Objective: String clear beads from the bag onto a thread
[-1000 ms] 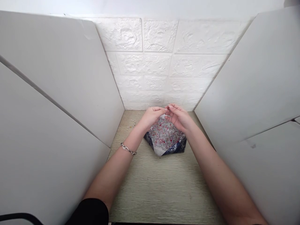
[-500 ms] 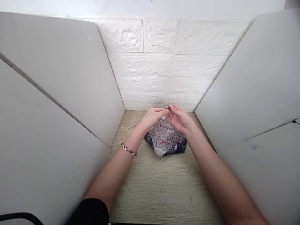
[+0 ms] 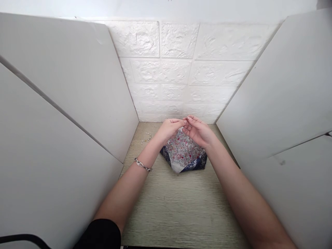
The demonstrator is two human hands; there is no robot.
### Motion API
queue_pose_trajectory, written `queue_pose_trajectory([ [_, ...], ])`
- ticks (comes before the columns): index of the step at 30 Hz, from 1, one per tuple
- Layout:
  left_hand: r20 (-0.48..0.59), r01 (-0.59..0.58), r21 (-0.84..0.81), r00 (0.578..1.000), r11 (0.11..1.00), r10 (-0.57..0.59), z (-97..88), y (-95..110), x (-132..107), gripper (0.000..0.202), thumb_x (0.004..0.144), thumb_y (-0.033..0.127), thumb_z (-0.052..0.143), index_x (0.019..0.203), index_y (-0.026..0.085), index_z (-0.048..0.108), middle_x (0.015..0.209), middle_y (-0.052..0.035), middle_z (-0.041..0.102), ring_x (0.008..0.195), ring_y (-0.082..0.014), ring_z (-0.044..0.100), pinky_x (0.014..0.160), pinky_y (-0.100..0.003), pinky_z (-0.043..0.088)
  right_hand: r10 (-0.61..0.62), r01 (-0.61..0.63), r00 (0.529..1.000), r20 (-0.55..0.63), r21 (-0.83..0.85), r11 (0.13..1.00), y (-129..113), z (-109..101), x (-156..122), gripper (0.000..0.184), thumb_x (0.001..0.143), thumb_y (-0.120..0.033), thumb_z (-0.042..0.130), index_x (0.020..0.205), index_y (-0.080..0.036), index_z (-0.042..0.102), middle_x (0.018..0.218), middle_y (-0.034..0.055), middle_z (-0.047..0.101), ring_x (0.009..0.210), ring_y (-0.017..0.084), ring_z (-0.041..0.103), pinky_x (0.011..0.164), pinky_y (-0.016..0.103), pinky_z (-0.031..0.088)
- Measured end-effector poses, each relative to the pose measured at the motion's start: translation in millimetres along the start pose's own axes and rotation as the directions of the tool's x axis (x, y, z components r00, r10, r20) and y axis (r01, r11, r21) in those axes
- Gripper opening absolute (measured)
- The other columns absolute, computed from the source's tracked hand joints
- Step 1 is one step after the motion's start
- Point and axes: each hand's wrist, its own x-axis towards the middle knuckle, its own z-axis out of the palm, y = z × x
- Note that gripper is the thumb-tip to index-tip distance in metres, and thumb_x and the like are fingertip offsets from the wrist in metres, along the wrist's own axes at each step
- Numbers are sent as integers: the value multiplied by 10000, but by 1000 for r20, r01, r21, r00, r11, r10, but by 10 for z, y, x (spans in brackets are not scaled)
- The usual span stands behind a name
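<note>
My left hand (image 3: 172, 130) and my right hand (image 3: 197, 131) meet at the fingertips above a heap of small clear, pink and red beads (image 3: 183, 150). The beads lie in a dark blue patterned tray or wrapper (image 3: 198, 163) with a pale inner corner. Thumb and fingers of my left hand are pinched together. Those of my right hand pinch too, its lower fingers loosely curled. Whatever sits between the fingertips is too small to make out. Left of the heap, a short beaded strand (image 3: 147, 137) lies on the wooden table (image 3: 176, 207), partly behind my left hand.
White panels stand to the left (image 3: 77, 86) and right (image 3: 280, 86). A white brick-textured wall (image 3: 176, 72) closes the back. A silver chain bracelet (image 3: 142, 165) is on my left wrist. A black curved bar (image 3: 23, 238) shows at the lower left.
Both hands stay nearly where they were, fingertips still together over the beads. The whole view has shifted very slightly.
</note>
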Motion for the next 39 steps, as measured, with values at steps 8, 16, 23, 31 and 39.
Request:
queue_pose_trajectory([
  [8,14,-11,-79,1000,997,12,-19,-22,11,196,750,320,559,664,149,519,429,101,222,324,3,150,354,-185,63,-31,29,999,-28,-69,997,23,23,9,189,598,-239,725,730,-193,597,693,-45,607,622,53,545,646,183,460],
  [16,42,9,-107,999,994,-5,-43,-52,35,247,721,351,590,622,161,466,459,97,185,337,0,134,345,-185,56,-174,130,978,-111,-321,938,-16,71,11,218,586,-350,713,693,-188,614,671,-48,592,541,43,495,579,195,422],
  [23,185,34,-235,983,971,11,-43,-79,45,283,734,420,554,819,150,581,581,48,368,365,11,259,335,-166,68,-317,221,938,-141,-461,860,-59,101,-15,164,640,-335,655,670,-176,630,667,-11,623,627,89,555,637,233,441],
  [31,263,38,-191,965,981,14,-30,-38,14,349,752,473,496,855,158,607,715,-2,475,437,-3,389,329,-153,113,-550,406,833,-64,-604,686,-114,119,-40,87,677,-277,619,666,-201,660,774,-8,629,767,110,580,735,256,438],
  [39,245,-30,-133,968,991,62,-200,143,-82,198,735,327,554,702,131,563,617,26,445,407,3,371,330,-142,152,-567,424,792,-226,-464,778,-321,136,-93,160,699,-346,617,719,-191,581,530,-69,458,471,45,417,517,194,414],
])
